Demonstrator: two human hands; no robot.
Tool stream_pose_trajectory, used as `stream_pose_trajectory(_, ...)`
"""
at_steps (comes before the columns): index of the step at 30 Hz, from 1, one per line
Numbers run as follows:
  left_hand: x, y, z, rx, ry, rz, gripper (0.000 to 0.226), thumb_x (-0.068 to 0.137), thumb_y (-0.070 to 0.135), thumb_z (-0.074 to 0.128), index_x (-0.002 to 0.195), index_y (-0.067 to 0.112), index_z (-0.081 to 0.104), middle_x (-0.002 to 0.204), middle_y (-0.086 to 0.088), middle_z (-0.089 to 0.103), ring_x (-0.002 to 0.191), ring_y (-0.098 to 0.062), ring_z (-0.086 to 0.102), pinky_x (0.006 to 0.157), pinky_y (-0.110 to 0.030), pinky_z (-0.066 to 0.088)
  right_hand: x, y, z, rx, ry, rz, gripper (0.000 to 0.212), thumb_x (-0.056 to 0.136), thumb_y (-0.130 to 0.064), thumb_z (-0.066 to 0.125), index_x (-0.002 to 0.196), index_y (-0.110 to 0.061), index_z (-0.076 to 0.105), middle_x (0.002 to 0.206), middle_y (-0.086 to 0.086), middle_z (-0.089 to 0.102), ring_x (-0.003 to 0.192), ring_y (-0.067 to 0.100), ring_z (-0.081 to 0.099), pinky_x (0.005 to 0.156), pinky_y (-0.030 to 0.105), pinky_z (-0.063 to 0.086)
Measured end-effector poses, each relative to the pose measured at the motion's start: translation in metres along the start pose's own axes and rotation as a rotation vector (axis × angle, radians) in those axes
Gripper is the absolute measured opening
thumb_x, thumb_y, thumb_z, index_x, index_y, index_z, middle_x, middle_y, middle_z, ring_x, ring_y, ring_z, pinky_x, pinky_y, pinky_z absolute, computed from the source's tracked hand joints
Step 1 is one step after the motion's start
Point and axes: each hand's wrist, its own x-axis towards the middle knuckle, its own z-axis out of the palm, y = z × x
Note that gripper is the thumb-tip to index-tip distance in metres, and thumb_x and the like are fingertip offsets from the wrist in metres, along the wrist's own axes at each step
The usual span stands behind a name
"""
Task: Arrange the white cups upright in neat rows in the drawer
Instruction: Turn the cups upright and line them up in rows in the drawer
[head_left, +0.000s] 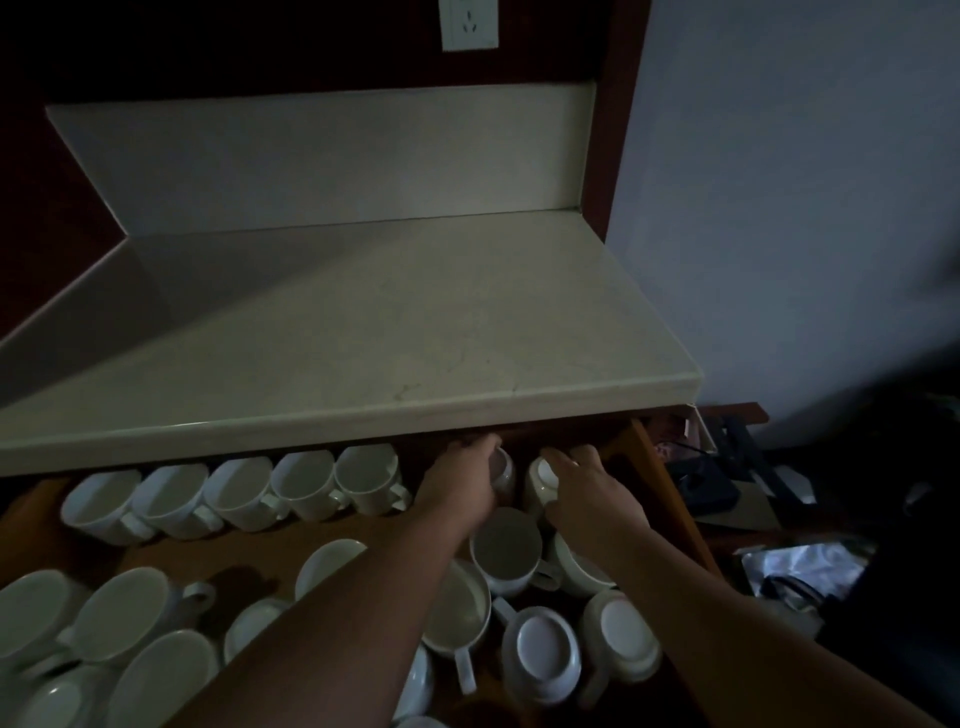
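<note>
Dim room. Pale stone countertop (363, 338) with matching backsplash, dark wood panelling around it, wall socket (469, 23) far above. Plain wall to the right; clutter below it too dark to identify.

Wooden drawer (655, 467) pulled open under the counter edge. Far left: row of five white cups (239, 496), upright, handles right, touching side by side. Near left and centre: loose cups (124, 613) crowded together, out of line. Near right: two upturned cups (543, 657), bases up.

Left hand (462, 480) at far centre, fingers curled round a cup (504, 470). Right hand (589, 491) just beside it, fingers wrapped over another cup (543, 480); its orientation is unclear.
</note>
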Motion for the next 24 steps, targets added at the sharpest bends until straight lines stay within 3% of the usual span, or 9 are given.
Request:
stream_pose_trajectory(3, -0.008, -0.004, -0.006, -0.024, 0.004, -0.009, 0.067, 0.091, 0.024, 0.072, 0.149, 0.04, 0.042, 0.142, -0.009, 0.059, 0.126, -0.034, 0.06, 0.098, -0.041, 0.053, -0.004, -0.001, -0.004, 0.029, -0.015, -0.03, 0.072, 0.098, -0.03, 0.067, 0.159, -0.035, 0.031, 0.158, 0.002, 0.031, 0.107, 0.02, 0.061, 0.081, 0.028, 0.051)
stream_pose_trajectory(5, -0.015, -0.011, -0.011, -0.067, 0.018, -0.003, 0.074, 0.086, 0.037, 0.078, 0.151, 0.036, 0.043, 0.142, -0.008, 0.06, 0.126, -0.032, 0.06, 0.097, -0.035, 0.051, -0.006, -0.003, -0.009, 0.017, -0.025, -0.049, 0.071, 0.098, -0.035, 0.066, 0.16, -0.034, 0.031, 0.158, 0.002, 0.035, 0.127, 0.025, 0.055, 0.098, 0.035, 0.052)
stream_pose_trajectory(11, -0.045, -0.028, -0.031, -0.191, 0.083, 0.026, 0.075, 0.081, 0.05, 0.08, 0.147, 0.041, 0.045, 0.136, -0.003, 0.064, 0.118, -0.026, 0.065, 0.094, -0.038, 0.055, -0.015, -0.025, -0.021, 0.025, 0.008, -0.094, 0.061, 0.102, -0.041, 0.059, 0.157, -0.025, 0.04, 0.161, 0.001, 0.04, 0.147, 0.024, 0.039, 0.117, 0.038, 0.038)
stream_pose_trajectory(16, -0.067, -0.038, -0.046, -0.33, 0.18, 0.042, 0.07, 0.079, 0.057, 0.08, 0.14, 0.042, 0.049, 0.131, 0.009, 0.066, 0.116, -0.019, 0.065, 0.092, -0.037, 0.054, -0.018, -0.051, -0.023, 0.136, 0.029, -0.162, 0.06, 0.098, -0.051, 0.062, 0.152, -0.028, 0.047, 0.15, -0.005, 0.053, 0.136, 0.017, 0.051, 0.113, 0.036, 0.044)
stream_pose_trajectory(20, -0.083, -0.047, -0.055, -0.549, 0.21, 0.004, 0.067, 0.073, 0.067, 0.081, 0.132, 0.049, 0.053, 0.113, 0.03, 0.063, 0.102, 0.0, 0.063, 0.087, -0.03, 0.053, -0.017, -0.064, -0.023, 0.29, -0.014, -0.135, 0.071, 0.087, -0.062, 0.07, 0.148, -0.031, 0.05, 0.139, -0.008, 0.059, 0.123, 0.015, 0.058, 0.104, 0.037, 0.05)
stream_pose_trajectory(22, -0.089, -0.053, -0.055, -0.723, 0.237, -0.045, 0.066, 0.064, 0.073, 0.08, 0.122, 0.052, 0.058, 0.113, 0.027, 0.067, 0.104, 0.002, 0.065, 0.091, -0.031, 0.055, -0.018, -0.068, -0.023, 0.43, -0.025, -0.093, 0.085, 0.078, -0.072, 0.073, 0.148, -0.029, 0.051, 0.136, -0.009, 0.063, 0.121, 0.014, 0.061, 0.102, 0.036, 0.052)
stream_pose_trajectory(24, -0.09, -0.057, -0.057, -1.045, 0.187, -0.118, 0.06, 0.061, 0.062, 0.087, 0.115, 0.045, 0.068, 0.115, 0.011, 0.076, 0.105, -0.013, 0.073, 0.093, -0.045, 0.06, -0.02, -0.069, -0.023, 0.683, -0.049, -0.057, 0.088, 0.068, -0.075, 0.076, 0.141, -0.03, 0.059, 0.129, -0.008, 0.07, 0.116, 0.014, 0.068, 0.101, 0.042, 0.057)
